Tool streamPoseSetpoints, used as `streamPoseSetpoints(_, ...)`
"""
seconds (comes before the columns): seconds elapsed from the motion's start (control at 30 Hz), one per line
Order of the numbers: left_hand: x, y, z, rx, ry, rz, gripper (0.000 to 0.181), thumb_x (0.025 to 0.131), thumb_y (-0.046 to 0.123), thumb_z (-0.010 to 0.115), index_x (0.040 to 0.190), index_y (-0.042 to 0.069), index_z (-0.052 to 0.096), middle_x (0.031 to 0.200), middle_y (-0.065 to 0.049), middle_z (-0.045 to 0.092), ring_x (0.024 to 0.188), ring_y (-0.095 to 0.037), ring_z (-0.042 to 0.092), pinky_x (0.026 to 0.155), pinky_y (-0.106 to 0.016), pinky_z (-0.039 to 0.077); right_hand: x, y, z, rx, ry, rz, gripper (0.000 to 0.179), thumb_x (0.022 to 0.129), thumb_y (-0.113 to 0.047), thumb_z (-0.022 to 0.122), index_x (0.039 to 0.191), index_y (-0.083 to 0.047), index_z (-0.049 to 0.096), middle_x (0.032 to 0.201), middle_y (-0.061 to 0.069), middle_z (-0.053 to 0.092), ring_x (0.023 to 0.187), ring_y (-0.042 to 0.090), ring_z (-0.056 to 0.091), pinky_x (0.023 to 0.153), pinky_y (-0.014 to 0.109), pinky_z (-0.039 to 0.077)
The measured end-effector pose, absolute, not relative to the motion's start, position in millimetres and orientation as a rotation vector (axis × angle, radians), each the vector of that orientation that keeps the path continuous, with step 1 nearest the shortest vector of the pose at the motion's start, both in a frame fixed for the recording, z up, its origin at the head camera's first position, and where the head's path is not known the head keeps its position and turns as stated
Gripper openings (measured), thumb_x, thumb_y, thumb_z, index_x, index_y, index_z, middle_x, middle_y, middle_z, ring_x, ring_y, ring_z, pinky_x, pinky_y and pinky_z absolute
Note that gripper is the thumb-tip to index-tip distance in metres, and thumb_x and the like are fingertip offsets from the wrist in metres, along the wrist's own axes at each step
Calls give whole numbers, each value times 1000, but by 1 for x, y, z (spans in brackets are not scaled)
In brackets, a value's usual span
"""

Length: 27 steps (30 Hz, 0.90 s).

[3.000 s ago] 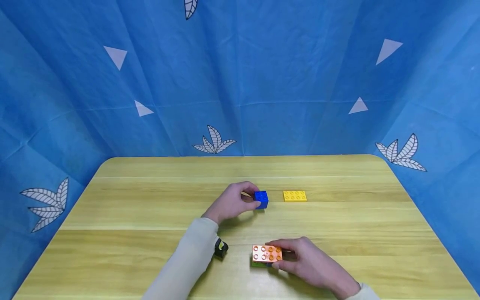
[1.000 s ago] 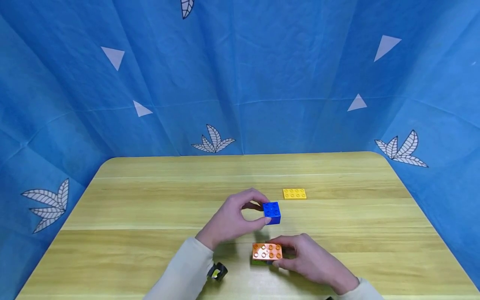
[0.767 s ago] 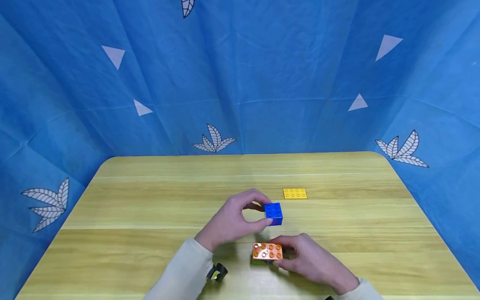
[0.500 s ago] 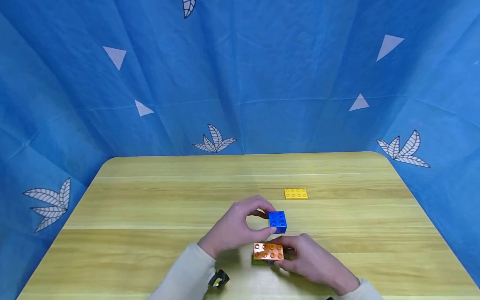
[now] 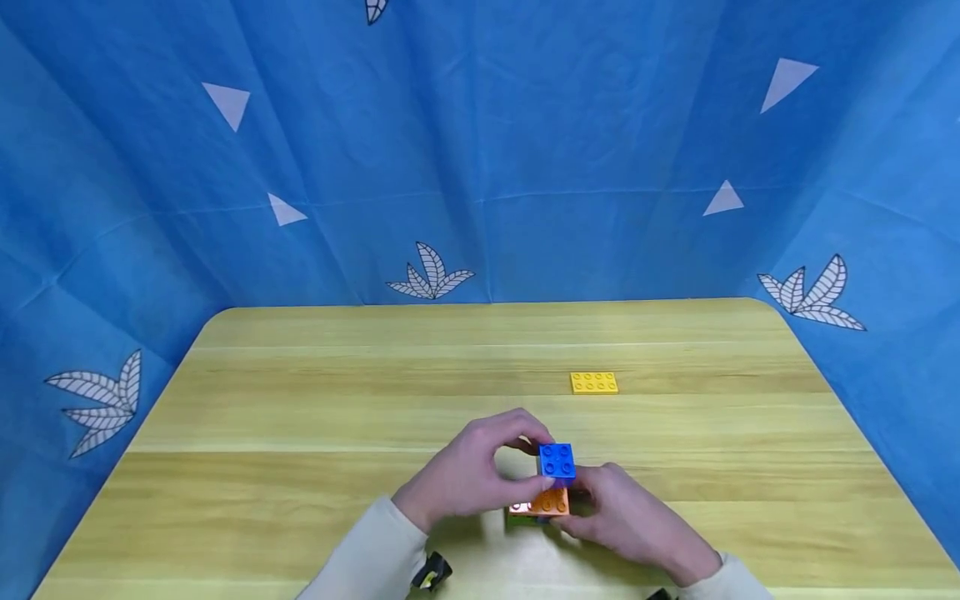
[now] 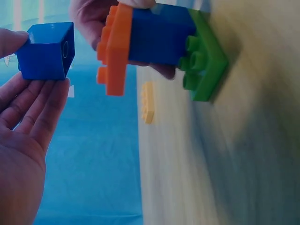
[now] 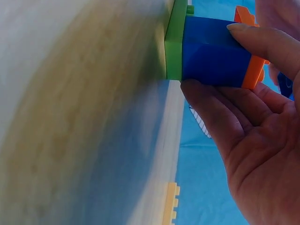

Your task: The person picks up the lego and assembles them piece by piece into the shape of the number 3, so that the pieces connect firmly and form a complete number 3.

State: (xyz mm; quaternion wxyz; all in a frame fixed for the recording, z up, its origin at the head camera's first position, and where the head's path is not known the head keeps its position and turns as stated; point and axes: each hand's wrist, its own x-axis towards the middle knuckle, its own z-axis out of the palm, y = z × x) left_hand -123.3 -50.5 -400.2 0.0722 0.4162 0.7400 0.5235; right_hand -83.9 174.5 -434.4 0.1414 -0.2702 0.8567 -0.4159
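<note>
My left hand (image 5: 480, 471) pinches a small blue brick (image 5: 557, 461) between thumb and fingers. In the left wrist view this blue brick (image 6: 46, 51) is apart from the orange plate (image 6: 117, 50), just above its studs. The orange plate tops a stack: beneath it sits another blue brick (image 7: 215, 51), and a green plate (image 7: 174, 47) lies at the bottom on the table. My right hand (image 5: 633, 521) grips the stack from the right, thumb and fingers on the lower blue brick. In the head view the left hand and its brick cover part of the orange plate.
A flat yellow plate (image 5: 594, 382) with studs lies on the wooden table (image 5: 337, 375), beyond the hands. Blue cloth (image 5: 600, 150) with leaf and triangle prints hangs behind and at both sides. A dark wrist device (image 5: 432, 572) shows at the left sleeve.
The left hand has lifted the small blue brick and brought it nearer and rightward, to above the orange plate. The right hand has kept its grip on the stack, nearly still.
</note>
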Motion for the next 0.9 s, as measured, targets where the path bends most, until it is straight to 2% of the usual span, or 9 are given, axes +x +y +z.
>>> streamPoseSetpoints(0.33, -113, -51, -412, 1268, 2178, 1594, 28, 88, 9, 74, 112, 15, 61, 108, 7, 61, 99, -7, 60, 88, -28, 52, -84, 172, -433, -718, 2482, -1155, 34, 84, -20, 77, 115, -12, 66, 103, -13, 69, 88, 3, 62, 81, 29, 53)
streamPoseSetpoints(0.7, -110, -52, -420, 1286, 2193, 1496, 29, 89, 11, 74, 114, 15, 61, 110, 5, 61, 102, -5, 60, 90, -23, 50, -85, 173, -434, -715, 2429, -1197, 20, 86, -24, 77, 102, -22, 65, 92, -19, 66, 79, 4, 59, 73, 25, 51)
streamPoseSetpoints(0.9, -110, -51, -421, 1348, 2232, 1444, 28, 90, 12, 73, 116, 13, 62, 111, 5, 62, 103, -3, 60, 89, -20, 50, -85, 176, -434, -729, 2445, -1195, 20, 86, -24, 78, 101, -24, 65, 92, -20, 66, 79, 3, 59, 73, 24, 51)
